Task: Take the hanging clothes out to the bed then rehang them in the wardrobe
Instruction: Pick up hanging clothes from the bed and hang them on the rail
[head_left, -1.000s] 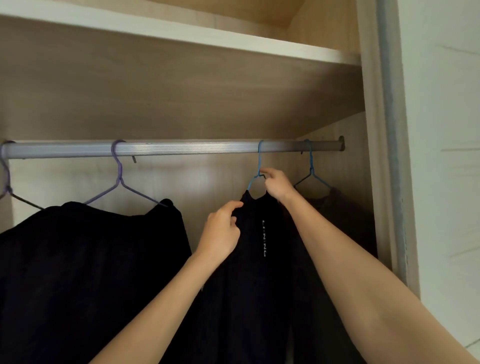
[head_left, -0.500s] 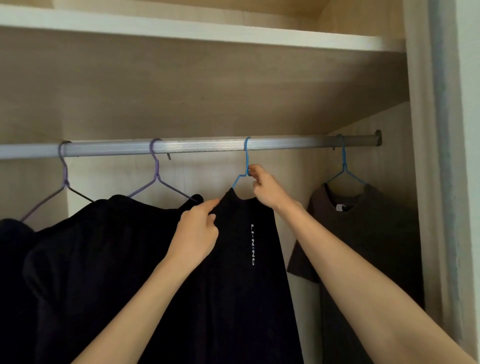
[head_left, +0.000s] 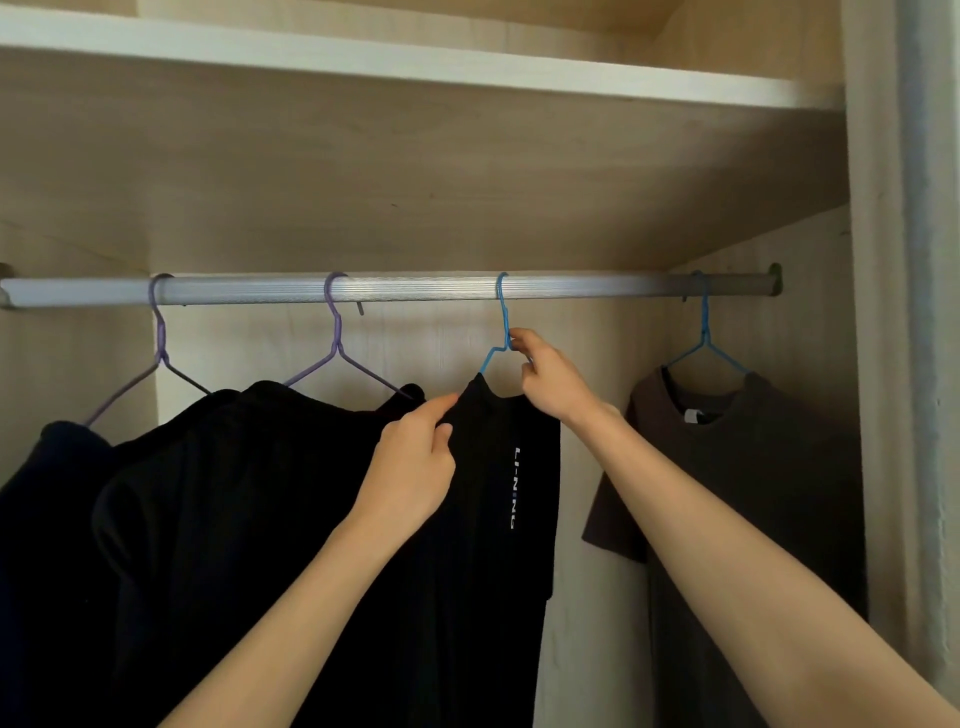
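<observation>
A black shirt (head_left: 493, 519) with white lettering hangs on a blue hanger (head_left: 501, 332) hooked over the silver wardrobe rail (head_left: 415, 288). My right hand (head_left: 550, 379) pinches the hanger's neck just below the hook. My left hand (head_left: 415, 462) grips the shirt's left shoulder fabric. To the left hang two black garments (head_left: 234, 493) on purple hangers (head_left: 337, 338). A brown T-shirt (head_left: 727, 493) on a second blue hanger (head_left: 704, 343) hangs at the right end of the rail.
A wooden shelf (head_left: 415, 67) runs above the rail. The wardrobe's right side wall (head_left: 878, 364) stands close behind the brown T-shirt. A gap of bare back panel (head_left: 592, 364) shows between the black shirt and the brown one.
The black shirt on its blue hanger has slid left along the rail, away from the brown T-shirt. My view has shifted right, and both hands keep their hold.
</observation>
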